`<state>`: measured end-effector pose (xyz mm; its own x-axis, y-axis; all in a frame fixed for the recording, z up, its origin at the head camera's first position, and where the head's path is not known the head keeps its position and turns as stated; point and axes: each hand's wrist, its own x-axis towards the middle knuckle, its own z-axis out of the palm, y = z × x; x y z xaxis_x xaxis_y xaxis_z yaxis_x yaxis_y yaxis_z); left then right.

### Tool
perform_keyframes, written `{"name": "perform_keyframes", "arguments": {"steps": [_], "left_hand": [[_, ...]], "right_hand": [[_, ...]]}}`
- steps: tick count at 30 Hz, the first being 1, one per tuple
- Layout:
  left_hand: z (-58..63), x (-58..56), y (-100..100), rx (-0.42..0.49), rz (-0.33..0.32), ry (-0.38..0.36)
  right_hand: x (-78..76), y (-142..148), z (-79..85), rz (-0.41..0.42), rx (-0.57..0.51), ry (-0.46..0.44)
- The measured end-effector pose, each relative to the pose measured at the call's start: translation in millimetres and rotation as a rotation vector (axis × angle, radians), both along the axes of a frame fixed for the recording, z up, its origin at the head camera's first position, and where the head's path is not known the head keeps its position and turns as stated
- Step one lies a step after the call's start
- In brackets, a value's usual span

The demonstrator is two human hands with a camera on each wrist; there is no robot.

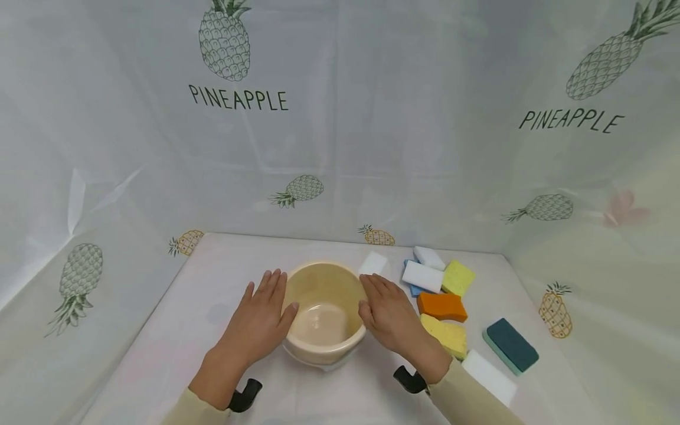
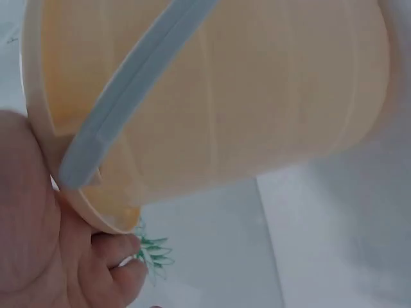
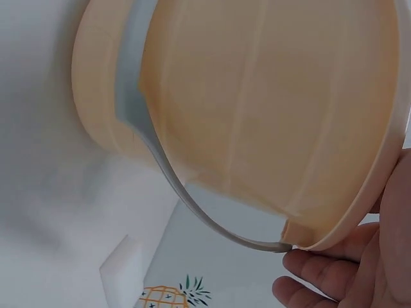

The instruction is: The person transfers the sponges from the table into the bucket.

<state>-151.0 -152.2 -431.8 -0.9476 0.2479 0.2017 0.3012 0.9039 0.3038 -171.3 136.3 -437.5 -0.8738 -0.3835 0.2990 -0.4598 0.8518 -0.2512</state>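
Note:
A cream-yellow plastic bucket (image 1: 325, 353) stands upright on the table, its mouth facing me and nothing visible inside. Its grey handle (image 3: 186, 196) hangs down against the outer wall. At the left side of the rim rests my left hand (image 1: 260, 321), fingers straight and pointing away, thumb near the rim's inner edge. My right hand (image 1: 390, 316) touches the opposite side of the rim, its fingers extended and held together. In the left wrist view, the palm and fingers lie along the rim (image 2: 38, 115). Fingertips in the right wrist view reach just past the handle's end.
Right of the bucket lie several sponges: an orange sponge (image 1: 442, 307), a yellow sponge (image 1: 446, 335), a dark green sponge (image 1: 511, 345) and white blocks, including one white block (image 1: 423, 276) on something blue. Pineapple-printed sheeting (image 1: 372, 147) surrounds the table (image 1: 234, 265).

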Motion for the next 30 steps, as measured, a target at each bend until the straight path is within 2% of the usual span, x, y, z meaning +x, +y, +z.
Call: {"name": "perform_keyframes", "arguments": {"steps": [4,8,14,19,30], "left_hand": [[-3.6,0.9,0.3,-0.020,-0.011,0.014],[-5.2,-1.5,3.2,-0.021,-0.008,0.040],[-6.0,-0.9,2.8,0.013,-0.012,0.001],[-8.4,-2.9,0.7,0.013,-0.033,0.012],[-10.3,-4.8,-1.5,0.033,-0.045,0.001]], "right_hand": [[2.0,1.6,-0.4,-0.012,0.025,0.023],[4.0,2.0,0.6,-0.024,0.028,0.007],[4.9,0.7,-0.2,-0.024,0.028,0.006],[3.6,1.3,-2.1,-0.013,0.038,0.052],[1.5,4.4,-4.1,-0.002,0.018,0.049]]}}
